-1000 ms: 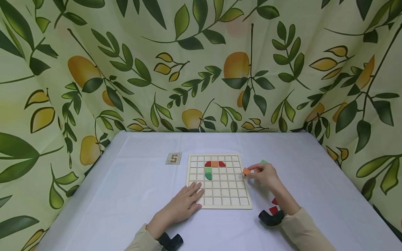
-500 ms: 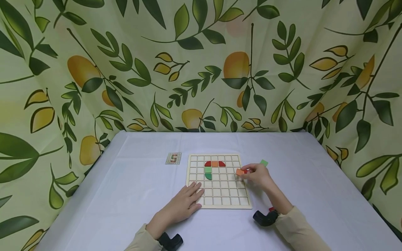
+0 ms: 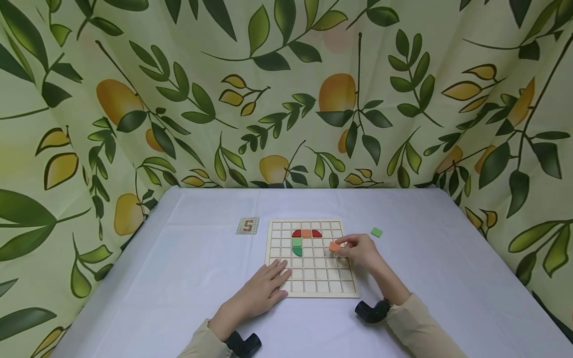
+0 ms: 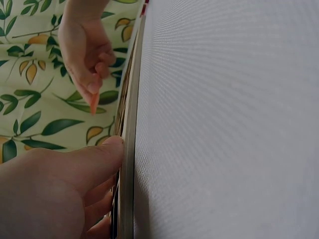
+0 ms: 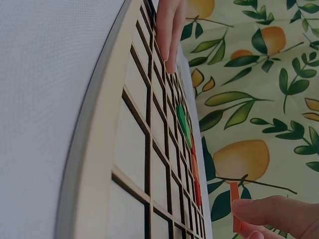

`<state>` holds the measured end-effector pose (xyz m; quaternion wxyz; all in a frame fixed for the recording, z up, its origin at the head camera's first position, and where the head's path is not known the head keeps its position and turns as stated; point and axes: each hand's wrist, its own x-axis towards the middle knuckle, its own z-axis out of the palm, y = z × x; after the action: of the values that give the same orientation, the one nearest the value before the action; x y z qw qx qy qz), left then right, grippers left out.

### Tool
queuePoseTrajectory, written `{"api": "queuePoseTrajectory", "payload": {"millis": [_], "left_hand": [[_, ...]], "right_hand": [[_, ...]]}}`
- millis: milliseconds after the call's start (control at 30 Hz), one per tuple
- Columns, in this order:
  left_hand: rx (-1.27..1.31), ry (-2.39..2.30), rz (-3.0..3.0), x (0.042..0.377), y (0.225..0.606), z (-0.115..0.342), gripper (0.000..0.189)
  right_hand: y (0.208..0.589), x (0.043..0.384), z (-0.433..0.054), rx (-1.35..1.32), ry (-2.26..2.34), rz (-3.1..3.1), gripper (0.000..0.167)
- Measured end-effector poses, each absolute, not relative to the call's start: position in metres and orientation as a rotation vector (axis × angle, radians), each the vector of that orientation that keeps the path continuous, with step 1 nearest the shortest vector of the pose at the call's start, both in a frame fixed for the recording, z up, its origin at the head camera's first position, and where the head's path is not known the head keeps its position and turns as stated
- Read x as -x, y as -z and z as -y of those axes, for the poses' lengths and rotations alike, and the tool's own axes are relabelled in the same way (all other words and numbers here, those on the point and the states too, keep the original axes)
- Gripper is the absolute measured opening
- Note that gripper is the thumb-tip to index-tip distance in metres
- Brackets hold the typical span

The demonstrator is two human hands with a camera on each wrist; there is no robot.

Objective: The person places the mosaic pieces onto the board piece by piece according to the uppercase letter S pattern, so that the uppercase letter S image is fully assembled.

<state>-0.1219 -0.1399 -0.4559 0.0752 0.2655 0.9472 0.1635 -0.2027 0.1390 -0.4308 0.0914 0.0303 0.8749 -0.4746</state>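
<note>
A wooden grid board [image 3: 313, 292] lies on the table. Set in its cells are a red rounded tile [image 3: 296, 233], an orange square tile [image 3: 306, 233], another red rounded tile [image 3: 316, 233], a light green square tile [image 3: 297, 242] and a dark green rounded tile [image 3: 297, 251]. My left hand [image 3: 264, 288] rests with fingers extended on the board's front left part. Above the right columns, my right hand [image 3: 361, 250] pinches an orange square tile [image 3: 334, 246] between thumb and fingers. In the right wrist view this orange tile [image 5: 235, 206] is held edge-on, apart from the board.
A small card with a gridded S pattern [image 3: 247, 226] lies left of the board's back corner. One loose green square tile [image 3: 376, 232] sits to the right of the board. White cloth covers the table [image 3: 156, 278]; a leaf-print curtain [image 3: 286, 99] hangs behind.
My right hand has moved left with the orange tile, from beside the board to over its right columns. The loose green tile is now uncovered; the red tiles near the right wrist are hidden.
</note>
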Motion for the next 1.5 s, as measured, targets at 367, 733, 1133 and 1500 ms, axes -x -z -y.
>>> {"api": "queuePoseTrajectory", "payload": {"millis": [367, 733, 1133, 1500], "left_hand": [[-0.784, -0.493, -2.838, 0.122, 0.457, 0.14, 0.053], [-0.807, -0.512, -2.836, 0.12, 0.452, 0.139, 0.052], [-0.791, -0.513, -2.834, 0.12, 0.452, 0.139, 0.053], [-0.798, -0.507, -2.832, 0.118, 0.449, 0.139, 0.053]], "right_hand": [[0.431, 0.204, -0.133, -0.041, 1.416, -2.619, 0.03], [0.434, 0.205, -0.128, 0.036, 1.431, -2.586, 0.03], [0.437, 0.207, -0.119, 0.068, 1.435, -2.58, 0.027], [0.44, 0.21, -0.109, 0.081, 1.468, -2.566, 0.026]]}}
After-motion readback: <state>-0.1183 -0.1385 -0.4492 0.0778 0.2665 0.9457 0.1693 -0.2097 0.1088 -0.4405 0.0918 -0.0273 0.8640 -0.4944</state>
